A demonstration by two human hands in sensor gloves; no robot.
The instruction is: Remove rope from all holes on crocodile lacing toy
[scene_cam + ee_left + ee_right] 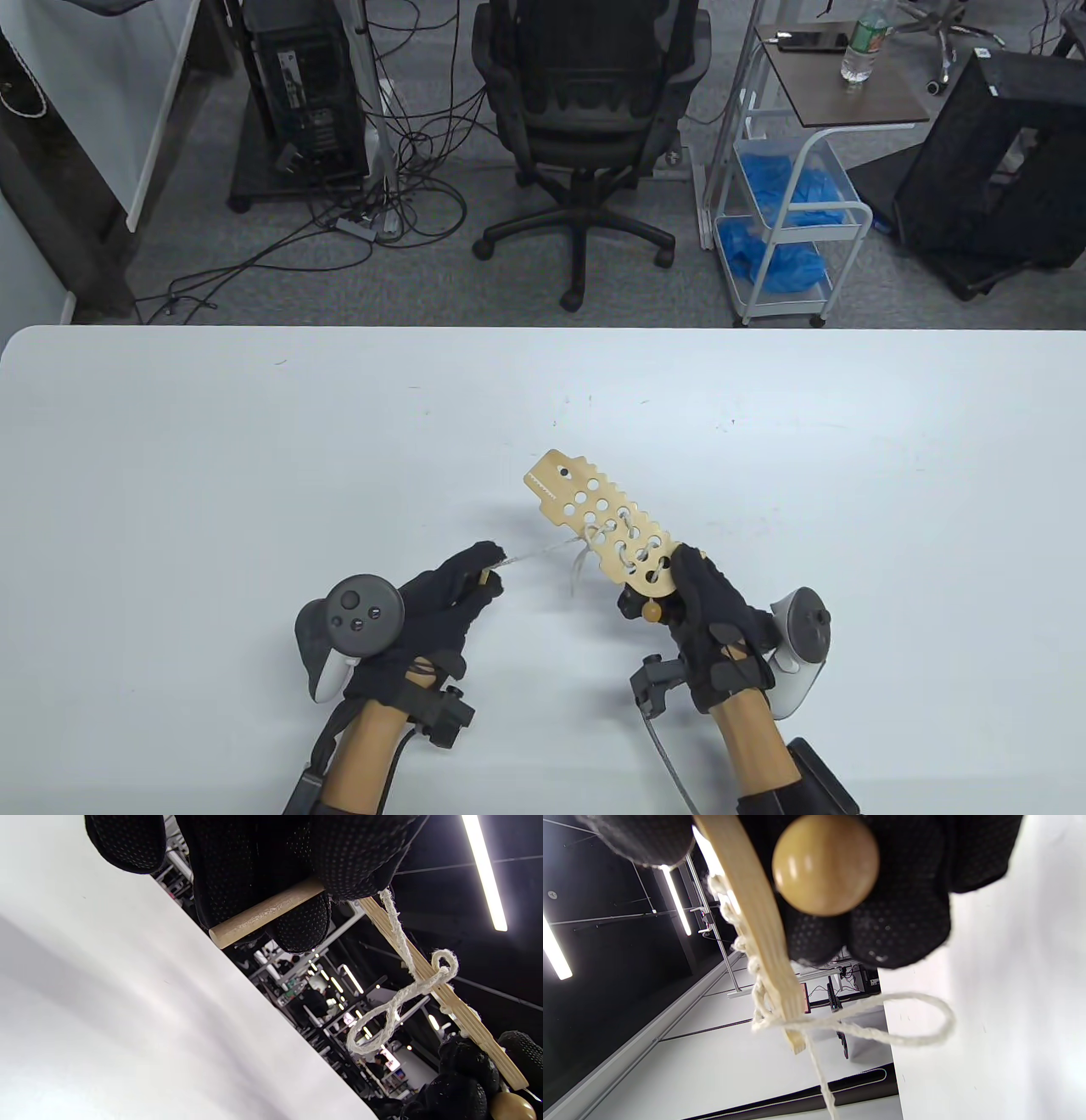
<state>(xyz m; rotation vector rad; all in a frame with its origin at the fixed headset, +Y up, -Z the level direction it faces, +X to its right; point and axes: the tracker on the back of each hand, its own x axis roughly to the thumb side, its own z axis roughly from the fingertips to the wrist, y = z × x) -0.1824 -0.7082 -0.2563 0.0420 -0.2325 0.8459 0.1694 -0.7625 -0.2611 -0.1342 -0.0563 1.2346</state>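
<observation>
crocodile board (601,518): lifted off the bench (254,475), long axis running from my right hand up and away to the far-left
rope (543,554): leaves the board's middle holes, stretched toward my left hand, slack loop hanging under the board; holes near my right hand laced
left hand (441,598): left of board, pinching the wooden needle (265,911) on the rope end
right hand (708,615): grips the board's near end, bead (825,863) at my fingers
next pull, my guess: leftward, away from board
</observation>
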